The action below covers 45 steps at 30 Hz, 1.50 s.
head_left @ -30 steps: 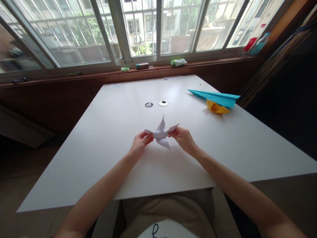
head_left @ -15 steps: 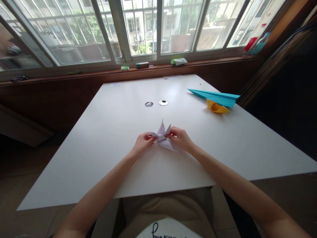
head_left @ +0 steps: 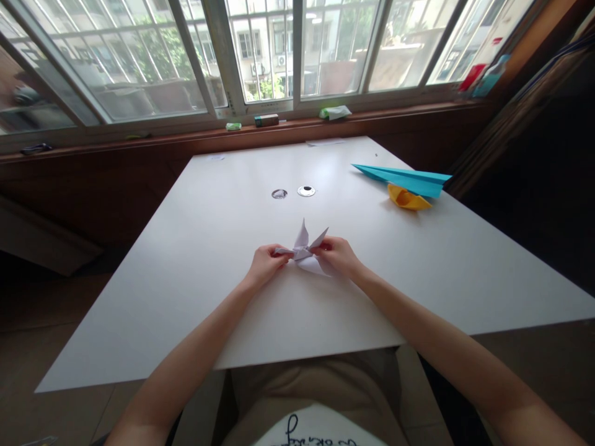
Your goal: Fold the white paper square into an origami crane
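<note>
A white paper origami crane (head_left: 302, 251) with pointed flaps is held just above the table, between my two hands. My left hand (head_left: 268, 265) is closed, pinching the pointed flap on its left side between thumb and fingers. On the other side my right hand (head_left: 341, 255) pinches the paper near its middle, with another flap rising above the fingers. One flap stands up at the back, and a broad one spreads toward me. Parts of the paper under the fingertips are hidden.
The white table (head_left: 195, 310) carries a blue paper plane (head_left: 409, 179) and a yellow paper boat (head_left: 408, 198) at the right. Two round cable holes (head_left: 279, 194) lie beyond my hands. Small packets (head_left: 335, 113) and a box (head_left: 266, 120) rest on the window sill.
Both hands still grip the paper. The flap by my right hand has swung outward to the right, and the left flap sits flatter in my left fingers.
</note>
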Tool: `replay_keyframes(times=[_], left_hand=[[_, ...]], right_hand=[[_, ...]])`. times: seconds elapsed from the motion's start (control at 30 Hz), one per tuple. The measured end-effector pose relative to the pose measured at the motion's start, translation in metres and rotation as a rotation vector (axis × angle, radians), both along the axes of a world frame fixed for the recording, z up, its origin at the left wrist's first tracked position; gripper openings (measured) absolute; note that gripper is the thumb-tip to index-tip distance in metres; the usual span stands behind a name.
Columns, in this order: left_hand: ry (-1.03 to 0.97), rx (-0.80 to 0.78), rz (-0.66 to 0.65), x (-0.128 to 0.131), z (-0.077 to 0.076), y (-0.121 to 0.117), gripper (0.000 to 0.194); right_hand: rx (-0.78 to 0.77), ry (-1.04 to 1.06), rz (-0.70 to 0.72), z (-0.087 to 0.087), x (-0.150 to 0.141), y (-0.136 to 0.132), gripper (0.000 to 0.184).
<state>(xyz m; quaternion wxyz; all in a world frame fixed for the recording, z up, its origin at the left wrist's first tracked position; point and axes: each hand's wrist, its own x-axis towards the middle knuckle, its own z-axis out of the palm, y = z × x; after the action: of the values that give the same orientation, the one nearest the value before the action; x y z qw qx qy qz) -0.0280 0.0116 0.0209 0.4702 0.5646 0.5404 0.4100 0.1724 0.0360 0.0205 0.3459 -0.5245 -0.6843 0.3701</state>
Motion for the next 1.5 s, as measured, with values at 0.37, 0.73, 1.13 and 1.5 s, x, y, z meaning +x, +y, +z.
replay_keyframes(times=[0.37,0.73,1.13,1.5], left_hand=[[0.036,0.013,-0.002,0.001,-0.007,0.004,0.019],[0.174,0.274,-0.113,-0.001,-0.007,0.0,0.012],[0.445,0.489,-0.124,0.001,0.006,-0.013,0.006],[0.609,0.608,-0.246,0.0,0.004,-0.013,0.034]], right_hand=[[-0.141,0.006,-0.037,0.009,0.001,0.001,0.019],[-0.205,0.059,-0.001,0.008,0.005,0.002,0.019],[-0.328,0.174,0.099,0.008,0.011,0.003,0.019],[-0.366,0.193,0.085,0.01,0.008,0.004,0.016]])
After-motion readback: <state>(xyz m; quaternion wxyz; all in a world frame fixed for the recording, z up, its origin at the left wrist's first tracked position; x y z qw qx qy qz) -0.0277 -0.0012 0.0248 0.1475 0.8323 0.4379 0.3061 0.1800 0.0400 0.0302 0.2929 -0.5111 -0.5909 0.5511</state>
